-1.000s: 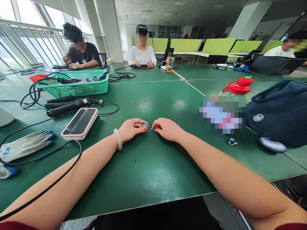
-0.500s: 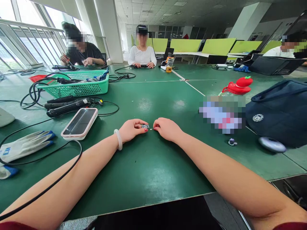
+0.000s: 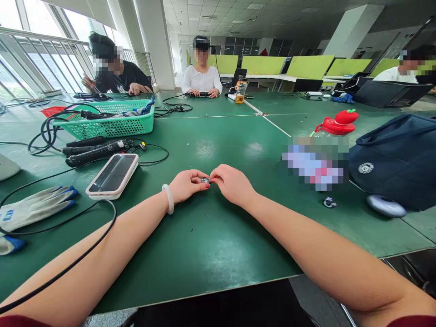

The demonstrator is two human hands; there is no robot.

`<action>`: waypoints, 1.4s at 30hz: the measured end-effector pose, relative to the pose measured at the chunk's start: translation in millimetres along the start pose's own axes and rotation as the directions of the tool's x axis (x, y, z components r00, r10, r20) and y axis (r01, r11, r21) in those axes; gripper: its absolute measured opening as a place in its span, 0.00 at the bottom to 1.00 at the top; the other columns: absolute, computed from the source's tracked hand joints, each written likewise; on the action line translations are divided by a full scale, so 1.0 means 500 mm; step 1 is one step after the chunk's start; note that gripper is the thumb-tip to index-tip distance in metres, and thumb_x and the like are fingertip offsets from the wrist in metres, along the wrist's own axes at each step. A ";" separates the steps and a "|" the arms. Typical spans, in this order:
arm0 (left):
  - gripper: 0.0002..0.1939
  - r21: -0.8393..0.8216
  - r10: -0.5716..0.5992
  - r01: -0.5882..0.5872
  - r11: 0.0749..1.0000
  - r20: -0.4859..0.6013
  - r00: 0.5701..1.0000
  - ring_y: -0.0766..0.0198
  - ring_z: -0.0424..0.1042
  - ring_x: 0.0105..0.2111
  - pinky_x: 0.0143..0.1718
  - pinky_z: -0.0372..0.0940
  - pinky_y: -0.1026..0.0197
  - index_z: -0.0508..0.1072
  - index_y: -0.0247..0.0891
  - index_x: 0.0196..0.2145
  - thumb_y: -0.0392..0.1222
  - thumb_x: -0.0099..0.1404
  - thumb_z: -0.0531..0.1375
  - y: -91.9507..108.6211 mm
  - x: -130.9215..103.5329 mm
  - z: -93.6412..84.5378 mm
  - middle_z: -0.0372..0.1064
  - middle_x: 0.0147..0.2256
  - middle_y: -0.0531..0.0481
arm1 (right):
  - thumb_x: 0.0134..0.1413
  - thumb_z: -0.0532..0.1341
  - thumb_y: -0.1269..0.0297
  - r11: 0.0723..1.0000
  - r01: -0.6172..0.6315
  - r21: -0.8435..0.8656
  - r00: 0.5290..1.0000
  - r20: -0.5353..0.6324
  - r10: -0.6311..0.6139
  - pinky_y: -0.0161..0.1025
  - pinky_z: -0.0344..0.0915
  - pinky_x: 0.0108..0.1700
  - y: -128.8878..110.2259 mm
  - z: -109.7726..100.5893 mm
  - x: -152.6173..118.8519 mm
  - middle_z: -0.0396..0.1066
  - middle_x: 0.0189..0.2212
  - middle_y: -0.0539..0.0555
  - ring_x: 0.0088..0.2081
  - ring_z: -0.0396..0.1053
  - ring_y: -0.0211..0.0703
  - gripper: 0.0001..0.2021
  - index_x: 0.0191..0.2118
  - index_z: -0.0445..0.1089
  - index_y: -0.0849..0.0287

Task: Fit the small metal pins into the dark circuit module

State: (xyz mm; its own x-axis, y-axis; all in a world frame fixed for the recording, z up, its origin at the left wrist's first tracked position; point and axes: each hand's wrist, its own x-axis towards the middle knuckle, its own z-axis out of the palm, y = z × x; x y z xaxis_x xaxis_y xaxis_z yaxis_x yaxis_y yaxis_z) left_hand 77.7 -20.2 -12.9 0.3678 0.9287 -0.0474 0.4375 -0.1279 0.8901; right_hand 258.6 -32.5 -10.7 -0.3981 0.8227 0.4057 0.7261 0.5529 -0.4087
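My left hand (image 3: 186, 185) is closed in a pinch, thumb and fingers gripping a small dark-and-silver circuit board (image 3: 205, 180) just over the green table (image 3: 218, 236). A white bangle (image 3: 168, 198) circles that wrist. My right hand (image 3: 233, 184) is closed too, its thumb and forefinger pinched together at the board's right end. The fingertips now mostly hide the small metal piece they hold. Whether this piece touches the board or has entered it, I cannot tell.
To the left lie a phone (image 3: 113, 176), a glove (image 3: 41, 204), black handheld devices (image 3: 98, 152) and a cable crossing over my left forearm. A green basket (image 3: 109, 122) stands beyond. At right are a red-lidded bottle (image 3: 337, 125) and a dark bag (image 3: 398, 163). Other people sit around.
My right hand has moved left, bringing the small metal piece from a short gap up to the board. My left hand stays in place, still gripping the board.
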 end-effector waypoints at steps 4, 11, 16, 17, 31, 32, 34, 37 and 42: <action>0.20 0.010 0.009 -0.009 1.000 0.011 1.000 0.71 0.59 0.20 0.24 0.53 0.66 0.73 0.35 0.38 0.49 0.49 0.64 0.000 0.002 -0.001 0.64 0.21 0.57 | 0.57 0.54 0.69 1.000 0.027 -0.011 1.000 0.001 -0.027 0.33 0.57 0.35 0.000 0.010 -0.001 0.68 0.32 0.51 0.35 0.65 0.37 0.07 0.32 0.70 0.58; 0.19 0.008 0.008 -0.008 1.000 0.012 1.000 0.69 0.64 0.23 0.28 0.58 0.64 0.72 0.35 0.37 0.47 0.49 0.65 0.001 0.003 0.000 0.66 0.22 0.56 | 0.58 0.54 0.70 0.997 0.059 -0.053 0.998 0.000 -0.059 0.33 0.58 0.35 0.005 0.011 0.000 0.68 0.33 0.51 0.34 0.65 0.37 0.07 0.33 0.69 0.58; 0.18 0.010 0.011 -0.011 1.000 0.013 1.000 0.67 0.67 0.26 0.33 0.61 0.63 0.72 0.35 0.38 0.46 0.50 0.64 0.001 0.002 0.000 0.69 0.25 0.54 | 0.58 0.53 0.69 0.997 0.057 -0.054 0.998 -0.002 -0.057 0.34 0.58 0.35 0.002 0.009 0.000 0.69 0.33 0.51 0.35 0.65 0.37 0.08 0.33 0.69 0.58; 0.18 -0.001 0.014 -0.014 1.000 0.016 1.000 0.67 0.68 0.27 0.33 0.62 0.63 0.72 0.35 0.38 0.46 0.50 0.64 0.001 0.002 -0.001 0.70 0.25 0.53 | 0.58 0.53 0.69 0.997 0.055 -0.049 0.998 -0.006 -0.055 0.34 0.58 0.35 0.002 0.008 0.000 0.69 0.33 0.51 0.35 0.65 0.37 0.08 0.34 0.69 0.58; 0.22 -0.124 0.072 -0.068 0.990 0.025 0.997 0.61 0.71 0.38 0.46 0.62 0.57 0.72 0.36 0.47 0.48 0.56 0.59 0.001 0.001 -0.004 0.74 0.40 0.47 | 0.57 0.56 0.58 0.996 -0.003 -0.092 0.999 0.044 0.007 0.34 0.58 0.36 -0.001 0.006 -0.003 0.69 0.34 0.52 0.35 0.66 0.37 0.10 0.37 0.69 0.58; 0.21 -0.110 0.077 -0.073 0.991 0.026 0.997 0.61 0.70 0.38 0.45 0.62 0.57 0.72 0.37 0.47 0.48 0.57 0.59 0.004 0.000 -0.003 0.74 0.40 0.47 | 0.57 0.56 0.57 0.995 0.004 -0.100 0.999 0.042 0.000 0.34 0.58 0.36 -0.002 0.006 -0.003 0.69 0.34 0.52 0.35 0.66 0.38 0.10 0.37 0.69 0.58; 0.21 -0.119 0.063 -0.060 0.991 0.022 0.998 0.62 0.70 0.36 0.44 0.63 0.58 0.72 0.36 0.47 0.46 0.57 0.59 0.012 -0.003 -0.001 0.74 0.40 0.48 | 0.56 0.56 0.56 0.993 0.019 -0.113 0.999 0.039 -0.014 0.35 0.58 0.35 -0.004 0.007 -0.004 0.69 0.34 0.52 0.35 0.66 0.38 0.11 0.36 0.69 0.58; 0.20 -0.289 0.039 -0.020 0.957 0.060 0.997 0.63 0.70 0.38 0.44 0.63 0.59 0.72 0.34 0.46 0.44 0.56 0.59 0.024 -0.009 0.007 0.73 0.41 0.46 | 0.56 0.56 0.55 0.990 0.050 -0.128 0.998 0.035 -0.046 0.34 0.57 0.35 -0.009 0.007 -0.004 0.69 0.33 0.52 0.34 0.66 0.37 0.11 0.34 0.68 0.58; 0.18 -0.496 0.000 0.062 0.866 0.123 0.992 0.64 0.70 0.38 0.45 0.63 0.59 0.72 0.33 0.44 0.41 0.55 0.61 0.033 -0.017 0.020 0.73 0.39 0.45 | 0.56 0.56 0.55 0.976 0.120 -0.184 0.993 0.027 -0.117 0.34 0.54 0.32 -0.016 0.009 -0.005 0.69 0.30 0.51 0.31 0.64 0.36 0.13 0.30 0.67 0.59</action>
State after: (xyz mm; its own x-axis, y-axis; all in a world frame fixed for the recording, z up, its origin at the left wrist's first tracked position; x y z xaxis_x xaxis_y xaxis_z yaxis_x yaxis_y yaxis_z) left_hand 89.9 -33.7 -2.1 0.4663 0.8786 -0.1030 -0.0051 0.1191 0.9929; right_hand 251.3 -38.7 -12.0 -0.4950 0.7559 0.4285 0.7640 0.6135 -0.1998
